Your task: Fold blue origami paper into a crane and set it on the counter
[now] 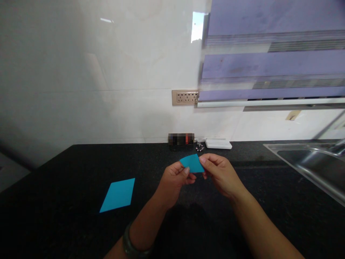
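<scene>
A small piece of blue paper point(192, 163) is held up above the dark countertop, between my two hands. My left hand point(174, 178) pinches its lower left side, the thumb lying on the front and the fingers behind. At the paper's right edge, my right hand point(219, 172) grips it between thumb and fingers. Whether the paper is folded, I cannot tell. A second, larger sheet of blue paper point(118, 196) lies flat on the counter, left of my left forearm.
Against the wall stand a dark box point(181, 139), a beaded trinket point(199, 146) and a white flat case point(218, 144). A metal sink point(309, 169) is set into the black countertop point(67, 223) at right. A socket panel point(185, 97) and a purple blind-like panel point(272, 66) are on the wall.
</scene>
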Demonstrator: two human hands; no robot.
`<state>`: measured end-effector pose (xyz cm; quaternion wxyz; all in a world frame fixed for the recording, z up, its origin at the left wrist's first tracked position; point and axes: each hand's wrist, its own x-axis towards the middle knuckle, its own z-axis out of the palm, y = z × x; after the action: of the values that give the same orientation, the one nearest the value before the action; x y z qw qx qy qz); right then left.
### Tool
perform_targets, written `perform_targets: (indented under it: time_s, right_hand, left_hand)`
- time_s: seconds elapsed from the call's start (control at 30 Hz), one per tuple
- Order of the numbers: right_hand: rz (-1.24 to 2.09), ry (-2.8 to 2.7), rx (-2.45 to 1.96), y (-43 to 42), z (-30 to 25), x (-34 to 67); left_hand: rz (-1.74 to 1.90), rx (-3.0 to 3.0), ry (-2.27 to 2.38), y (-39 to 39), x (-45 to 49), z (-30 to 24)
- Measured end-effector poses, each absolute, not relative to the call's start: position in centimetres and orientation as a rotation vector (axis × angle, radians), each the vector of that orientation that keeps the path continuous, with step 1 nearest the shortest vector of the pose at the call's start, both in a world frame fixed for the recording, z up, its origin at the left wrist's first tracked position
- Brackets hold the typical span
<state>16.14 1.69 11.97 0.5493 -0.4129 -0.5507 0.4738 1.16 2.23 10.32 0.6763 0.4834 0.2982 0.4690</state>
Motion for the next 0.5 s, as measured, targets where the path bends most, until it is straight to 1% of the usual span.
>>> perform_targets:
  time_s: [0.5]
  right_hand:
    - [1.127,-1.297,-0.958,1.72,11.79,16.39]
  left_hand:
    - [0.975,1.038,0.649,1.99,0.98,10.86]
